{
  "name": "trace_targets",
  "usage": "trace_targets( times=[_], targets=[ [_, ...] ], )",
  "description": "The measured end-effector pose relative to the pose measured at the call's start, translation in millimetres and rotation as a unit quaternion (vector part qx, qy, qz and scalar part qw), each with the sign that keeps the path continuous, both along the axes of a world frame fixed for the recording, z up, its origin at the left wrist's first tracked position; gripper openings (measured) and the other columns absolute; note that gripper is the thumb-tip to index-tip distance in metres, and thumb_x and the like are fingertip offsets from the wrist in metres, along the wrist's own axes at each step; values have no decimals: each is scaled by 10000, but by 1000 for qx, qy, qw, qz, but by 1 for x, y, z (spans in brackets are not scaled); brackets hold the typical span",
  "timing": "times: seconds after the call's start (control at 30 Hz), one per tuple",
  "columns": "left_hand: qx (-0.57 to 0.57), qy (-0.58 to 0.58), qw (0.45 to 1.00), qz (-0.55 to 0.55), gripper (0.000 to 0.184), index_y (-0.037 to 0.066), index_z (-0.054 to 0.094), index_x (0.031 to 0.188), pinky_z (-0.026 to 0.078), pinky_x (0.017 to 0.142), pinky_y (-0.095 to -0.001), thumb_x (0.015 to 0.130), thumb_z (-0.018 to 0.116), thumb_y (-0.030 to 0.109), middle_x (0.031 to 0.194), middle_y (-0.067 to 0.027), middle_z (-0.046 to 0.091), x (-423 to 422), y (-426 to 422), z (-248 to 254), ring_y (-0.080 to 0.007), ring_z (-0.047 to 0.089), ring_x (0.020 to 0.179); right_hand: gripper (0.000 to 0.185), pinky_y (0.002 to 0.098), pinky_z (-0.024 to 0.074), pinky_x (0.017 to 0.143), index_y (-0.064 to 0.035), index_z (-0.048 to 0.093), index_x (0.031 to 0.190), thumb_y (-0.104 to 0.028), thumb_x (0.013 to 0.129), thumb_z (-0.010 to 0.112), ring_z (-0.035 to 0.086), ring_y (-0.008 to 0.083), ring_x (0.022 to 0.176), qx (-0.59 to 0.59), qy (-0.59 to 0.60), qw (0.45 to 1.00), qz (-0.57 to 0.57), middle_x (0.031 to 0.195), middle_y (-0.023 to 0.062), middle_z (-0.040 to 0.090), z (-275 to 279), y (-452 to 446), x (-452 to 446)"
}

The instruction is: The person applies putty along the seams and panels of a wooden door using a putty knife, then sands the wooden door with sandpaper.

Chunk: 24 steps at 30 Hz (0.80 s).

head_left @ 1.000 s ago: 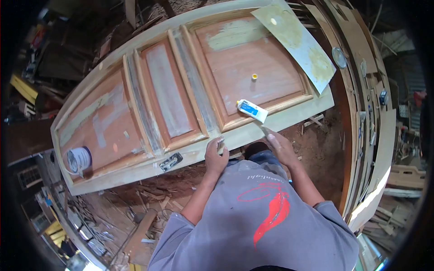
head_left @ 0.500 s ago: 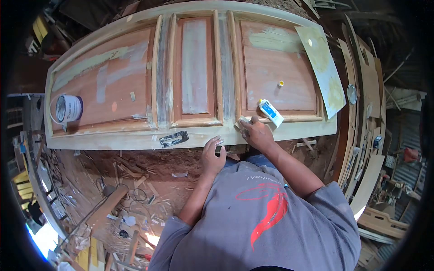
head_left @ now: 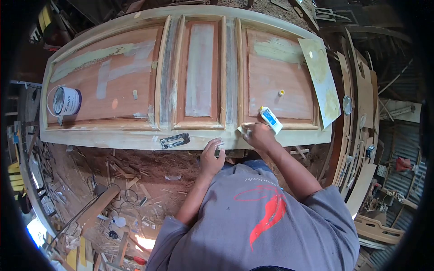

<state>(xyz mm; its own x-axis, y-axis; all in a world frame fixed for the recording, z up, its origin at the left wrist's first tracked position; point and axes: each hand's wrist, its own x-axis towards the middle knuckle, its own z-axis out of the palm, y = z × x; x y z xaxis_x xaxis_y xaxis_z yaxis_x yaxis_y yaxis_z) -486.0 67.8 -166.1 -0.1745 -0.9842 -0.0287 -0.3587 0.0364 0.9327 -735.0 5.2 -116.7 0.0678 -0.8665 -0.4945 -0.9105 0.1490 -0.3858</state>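
A large panelled wooden door [head_left: 289, 140] lies flat in front of me, with pale filler patches on its reddish panels. My right hand [head_left: 261, 137] is closed on a small pale flat piece [head_left: 242, 129], held against the lower left corner of the right panel's moulding. What the piece is made of is hard to see. Right behind that hand lies a white and blue glue bottle [head_left: 270, 119]. My left hand [head_left: 213, 156] rests at the door's near edge with fingers apart and powdery fingertips, holding nothing. To its left lies a dark-stained hand tool with a slotted middle [head_left: 175, 141].
A white tub [head_left: 71, 101] stands on the left panel, a small yellow cap [head_left: 281, 92] on the right one. A stained sheet [head_left: 320, 81] lies across the door's right end. Boards [head_left: 361, 99] lean at the right; wood scraps [head_left: 131, 180] litter the ground.
My view has shifted slightly, so the door sits a little lower. The right hand has moved only slightly, still with the pale piece at the moulding corner. The left hand stays at the edge.
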Motion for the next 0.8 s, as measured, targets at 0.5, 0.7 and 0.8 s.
trace_targets(
  times=[0.5, 0.7, 0.8],
  targets=[
    [47, 12, 998, -29, 263, 11, 705, 1202, 607, 960, -381, 949, 689, 81, 1321, -171, 707, -2, -20, 4, -329, 717, 1193, 384, 483, 603, 892, -145, 785, 1270, -288, 915, 752, 729, 393, 1017, 26, 35, 996, 77, 1053, 224, 740, 23, -2, 5],
    [85, 29, 996, -24, 277, 16, 701, 1214, 605, 943, -379, 947, 693, 88, 1318, -165, 709, -1, -19, -2, -318, 718, 1186, 375, 492, 607, 833, -172, 789, 1270, -171, 899, 737, 735, 365, 944, -78, 16, 987, 138, 1073, 195, 673, 9, 15, 10],
    [68, 24, 997, -25, 278, 11, 698, 1211, 599, 956, -386, 945, 696, 92, 1318, -170, 707, 2, -18, -6, -330, 714, 1189, 342, 491, 608, 829, -161, 796, 1227, -143, 893, 724, 743, 353, 952, -29, 86, 973, 214, 1102, 193, 679, 4, 10, 6]
  ],
)
